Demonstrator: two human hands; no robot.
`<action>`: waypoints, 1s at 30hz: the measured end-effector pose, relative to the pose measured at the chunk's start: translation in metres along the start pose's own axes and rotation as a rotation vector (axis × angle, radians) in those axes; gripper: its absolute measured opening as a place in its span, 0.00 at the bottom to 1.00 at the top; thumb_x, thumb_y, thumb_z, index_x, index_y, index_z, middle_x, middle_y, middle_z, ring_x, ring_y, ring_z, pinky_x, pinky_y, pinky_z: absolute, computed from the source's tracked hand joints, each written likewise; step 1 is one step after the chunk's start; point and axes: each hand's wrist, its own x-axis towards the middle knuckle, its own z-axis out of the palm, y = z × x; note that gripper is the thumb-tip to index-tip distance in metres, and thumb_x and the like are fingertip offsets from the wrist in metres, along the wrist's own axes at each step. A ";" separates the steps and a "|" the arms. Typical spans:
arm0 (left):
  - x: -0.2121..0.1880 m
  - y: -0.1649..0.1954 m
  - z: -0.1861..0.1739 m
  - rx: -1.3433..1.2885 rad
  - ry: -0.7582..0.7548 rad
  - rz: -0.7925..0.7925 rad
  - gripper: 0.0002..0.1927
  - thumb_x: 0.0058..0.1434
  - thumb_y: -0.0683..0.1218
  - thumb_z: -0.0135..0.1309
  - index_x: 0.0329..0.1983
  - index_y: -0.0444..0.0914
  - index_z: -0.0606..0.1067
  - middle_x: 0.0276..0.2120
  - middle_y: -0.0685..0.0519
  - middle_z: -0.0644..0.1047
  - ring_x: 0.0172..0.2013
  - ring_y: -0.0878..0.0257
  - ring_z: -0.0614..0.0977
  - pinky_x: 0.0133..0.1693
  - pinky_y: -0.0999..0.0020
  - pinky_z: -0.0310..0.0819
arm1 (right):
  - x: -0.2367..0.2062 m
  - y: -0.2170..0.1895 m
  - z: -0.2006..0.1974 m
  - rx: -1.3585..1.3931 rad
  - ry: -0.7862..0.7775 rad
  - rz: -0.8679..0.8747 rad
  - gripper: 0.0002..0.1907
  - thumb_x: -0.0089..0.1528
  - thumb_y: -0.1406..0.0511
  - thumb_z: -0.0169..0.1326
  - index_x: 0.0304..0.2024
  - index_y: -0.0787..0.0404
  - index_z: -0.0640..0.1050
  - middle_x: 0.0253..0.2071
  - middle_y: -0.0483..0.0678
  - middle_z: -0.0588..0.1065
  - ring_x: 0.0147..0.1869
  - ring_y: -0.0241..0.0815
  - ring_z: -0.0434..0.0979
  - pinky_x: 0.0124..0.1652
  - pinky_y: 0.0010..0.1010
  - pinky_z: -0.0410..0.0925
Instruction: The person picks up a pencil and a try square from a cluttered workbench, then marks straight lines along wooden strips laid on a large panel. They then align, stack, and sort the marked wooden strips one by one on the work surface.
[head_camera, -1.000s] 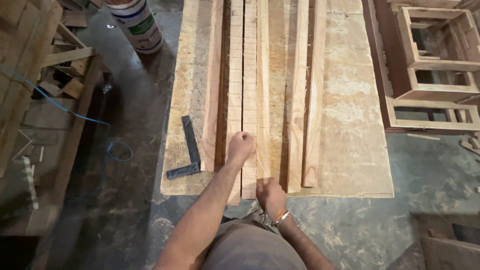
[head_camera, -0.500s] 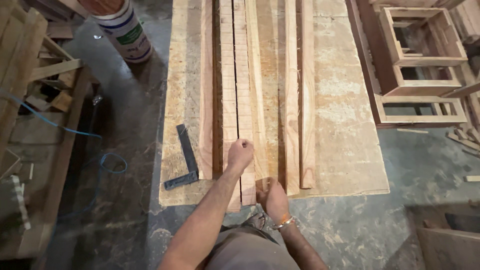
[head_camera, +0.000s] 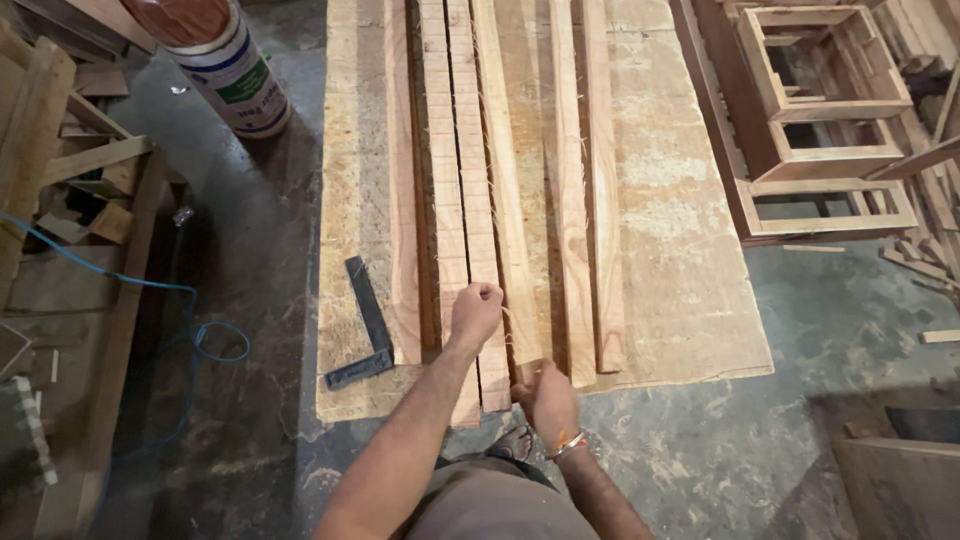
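Note:
Several long wooden strips lie side by side on a chipboard sheet (head_camera: 670, 250) on the floor. Two of them, the notched strips (head_camera: 455, 180), have saw cuts across them. My left hand (head_camera: 477, 312) is curled in a fist and rests on the near part of the notched strips; I cannot see anything in it. My right hand (head_camera: 548, 400), with a bracelet at the wrist, is closed around the near end of a slanted strip (head_camera: 500, 200) just right of the notched pair. Two plain strips (head_camera: 585, 200) lie further right, untouched.
A dark metal try square (head_camera: 368, 325) lies on the sheet to the left of the strips. A plastic bucket (head_camera: 235, 75) stands at the far left. A blue cable (head_camera: 150, 290) and scrap wood (head_camera: 60, 170) fill the left; wooden frames (head_camera: 820, 120) lie right.
The view has drifted so the sheet sits slightly more to the left. My right hand has edged up to the slanted strip's end; my left fist stays on the notched strips.

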 end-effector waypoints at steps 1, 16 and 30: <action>-0.001 0.000 -0.001 -0.004 -0.008 0.004 0.16 0.60 0.51 0.54 0.41 0.35 0.82 0.34 0.44 0.84 0.39 0.53 0.85 0.42 0.60 0.77 | 0.003 0.008 0.003 0.010 0.050 -0.020 0.26 0.51 0.57 0.67 0.45 0.66 0.75 0.36 0.62 0.79 0.43 0.64 0.79 0.42 0.51 0.71; 0.015 0.042 0.009 -0.880 -0.401 -0.093 0.19 0.72 0.56 0.48 0.46 0.34 0.73 0.36 0.53 0.77 0.38 0.62 0.79 0.47 0.62 0.78 | -0.004 -0.062 -0.166 1.533 -0.416 0.067 0.18 0.61 0.57 0.54 0.44 0.65 0.78 0.35 0.50 0.81 0.37 0.41 0.81 0.31 0.34 0.74; -0.003 0.072 -0.014 -1.084 -0.622 -0.098 0.23 0.75 0.56 0.37 0.54 0.35 0.73 0.41 0.45 0.79 0.38 0.56 0.81 0.43 0.56 0.80 | -0.014 -0.112 -0.166 1.326 -0.461 0.275 0.20 0.61 0.64 0.56 0.54 0.66 0.75 0.35 0.47 0.79 0.34 0.38 0.76 0.28 0.30 0.71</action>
